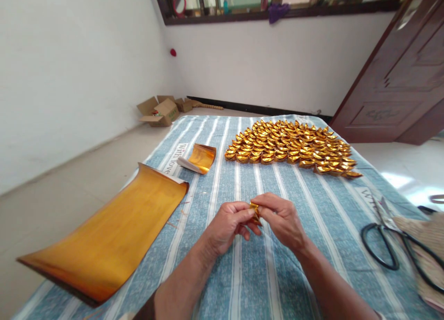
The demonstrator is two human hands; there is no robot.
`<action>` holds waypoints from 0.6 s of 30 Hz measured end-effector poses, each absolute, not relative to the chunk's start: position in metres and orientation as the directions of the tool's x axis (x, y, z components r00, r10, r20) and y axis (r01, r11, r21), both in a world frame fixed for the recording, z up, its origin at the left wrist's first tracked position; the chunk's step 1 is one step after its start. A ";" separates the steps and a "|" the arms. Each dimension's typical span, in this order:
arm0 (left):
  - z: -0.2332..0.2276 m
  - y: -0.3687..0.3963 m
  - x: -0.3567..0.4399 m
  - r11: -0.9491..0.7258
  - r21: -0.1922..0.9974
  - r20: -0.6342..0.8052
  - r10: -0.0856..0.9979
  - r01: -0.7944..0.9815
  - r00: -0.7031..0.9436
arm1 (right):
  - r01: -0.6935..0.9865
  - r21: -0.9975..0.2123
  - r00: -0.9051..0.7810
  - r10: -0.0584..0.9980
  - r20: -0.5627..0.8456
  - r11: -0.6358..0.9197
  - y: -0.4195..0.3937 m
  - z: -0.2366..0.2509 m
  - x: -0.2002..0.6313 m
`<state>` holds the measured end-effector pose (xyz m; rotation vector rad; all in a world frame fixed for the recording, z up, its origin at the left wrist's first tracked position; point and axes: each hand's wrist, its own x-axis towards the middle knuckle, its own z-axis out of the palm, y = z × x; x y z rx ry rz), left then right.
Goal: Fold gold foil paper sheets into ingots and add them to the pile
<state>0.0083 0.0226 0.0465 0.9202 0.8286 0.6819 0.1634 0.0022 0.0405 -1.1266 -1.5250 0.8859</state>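
Note:
Between my two hands, above the striped cloth, is a small folded piece of gold foil paper [255, 213]. My left hand [233, 220] pinches it from the left with thumb and forefinger, the other fingers curled below. From the right, my right hand [281, 218] grips its edge with closed fingers, which hide part of the fold. Beyond the hands, many folded gold paper ingots [287, 146] stand in tight rows. To the left lie a large stack of gold foil sheets [114, 232], curling at its ends, and a smaller curled stack of gold foil paper [201, 158].
A blue and white striped tablecloth [215, 236] covers the table. Black-handled scissors [385, 225] lie at the right edge, partly on a beige woven cloth [425, 241]. Open cardboard boxes [161, 112] sit on the floor behind the table. A brown door [388, 75] stands at the right.

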 end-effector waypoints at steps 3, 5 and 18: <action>0.048 0.023 0.008 0.428 0.893 -0.305 0.804 -0.140 0.511 | 0.383 -0.786 -0.146 0.872 0.468 0.486 0.002 0.041 0.165; 0.049 0.023 0.008 0.409 0.905 -0.295 0.804 -0.120 0.516 | 0.467 -0.684 -0.213 0.822 0.529 0.561 0.002 0.041 0.167; 0.058 0.028 -0.006 -0.145 0.954 -0.044 0.796 0.262 0.603 | 0.171 -0.886 -0.203 0.896 0.395 0.430 0.008 0.038 0.172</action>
